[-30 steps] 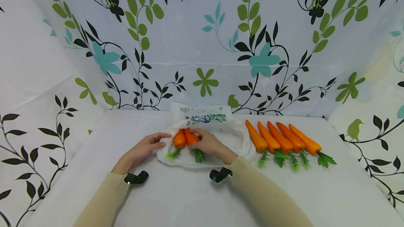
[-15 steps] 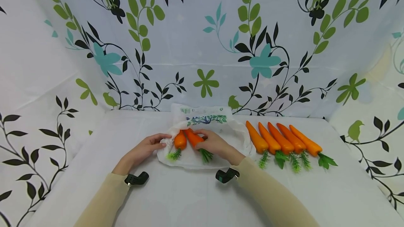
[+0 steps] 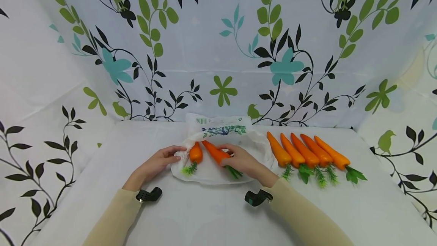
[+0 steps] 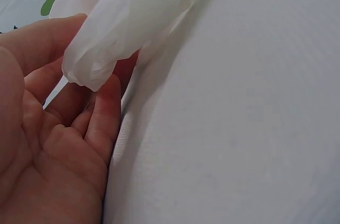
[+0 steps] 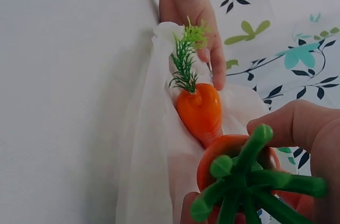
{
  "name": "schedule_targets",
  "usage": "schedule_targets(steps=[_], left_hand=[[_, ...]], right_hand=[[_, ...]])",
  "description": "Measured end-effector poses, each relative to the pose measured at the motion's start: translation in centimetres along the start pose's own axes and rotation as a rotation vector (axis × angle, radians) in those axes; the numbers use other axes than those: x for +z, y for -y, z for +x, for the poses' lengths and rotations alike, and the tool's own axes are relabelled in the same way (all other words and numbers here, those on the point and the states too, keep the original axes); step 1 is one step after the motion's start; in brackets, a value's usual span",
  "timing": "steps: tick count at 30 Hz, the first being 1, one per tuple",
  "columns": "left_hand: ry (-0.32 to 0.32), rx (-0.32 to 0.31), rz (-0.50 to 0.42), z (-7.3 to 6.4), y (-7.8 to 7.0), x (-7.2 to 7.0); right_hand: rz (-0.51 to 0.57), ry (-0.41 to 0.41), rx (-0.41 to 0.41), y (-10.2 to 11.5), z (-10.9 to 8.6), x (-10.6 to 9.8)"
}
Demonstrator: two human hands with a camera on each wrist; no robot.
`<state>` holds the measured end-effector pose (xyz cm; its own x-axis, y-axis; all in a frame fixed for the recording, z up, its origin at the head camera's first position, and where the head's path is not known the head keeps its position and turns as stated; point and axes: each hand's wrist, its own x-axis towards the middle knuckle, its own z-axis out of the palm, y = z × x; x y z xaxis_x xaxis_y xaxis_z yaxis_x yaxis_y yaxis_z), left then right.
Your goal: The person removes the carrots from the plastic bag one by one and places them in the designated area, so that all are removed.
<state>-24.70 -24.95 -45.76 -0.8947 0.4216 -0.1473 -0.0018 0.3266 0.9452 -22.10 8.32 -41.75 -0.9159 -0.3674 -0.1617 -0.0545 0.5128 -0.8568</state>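
A white plastic bag (image 3: 254, 151) with a printed tree lies on the table, its mouth toward me. At its left edge my left hand (image 3: 160, 162) holds the rim; in the left wrist view the crumpled plastic sits between thumb and fingers. My right hand (image 3: 243, 162) grips an orange carrot (image 3: 213, 151) near its leafy end, and the tip points into the bag. Green stalks (image 5: 257, 179) of that carrot face the right wrist camera. Another carrot (image 3: 196, 153) with feathery greens lies at the bag's left side, its tip hidden under the plastic.
Right of the bag, several carrots (image 3: 308, 156) lie in a slanted row, leaves toward me. A white cloth (image 3: 205, 215) covers the table. Behind it hangs a curtain (image 3: 205, 48) printed with leaves and birds.
My right hand has drawn its carrot to the right, away from the other carrot, and the leafy end has swung rightward. The left hand stays at the bag's edge.
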Motion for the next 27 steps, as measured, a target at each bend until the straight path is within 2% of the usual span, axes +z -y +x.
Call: schedule_targets(steps=[15,27], left_hand=[[-0.004,0.006,-0.002,-0.2,-0.3,0.1],[0.004,0.011,-0.008,-0.2,-0.2,0.0]], right_hand=[[-0.014,-0.045,-0.017,-1.4,-3.6,-2.3],[-0.061,-0.076,-0.074,-2.6,-6.2,-5.3]])
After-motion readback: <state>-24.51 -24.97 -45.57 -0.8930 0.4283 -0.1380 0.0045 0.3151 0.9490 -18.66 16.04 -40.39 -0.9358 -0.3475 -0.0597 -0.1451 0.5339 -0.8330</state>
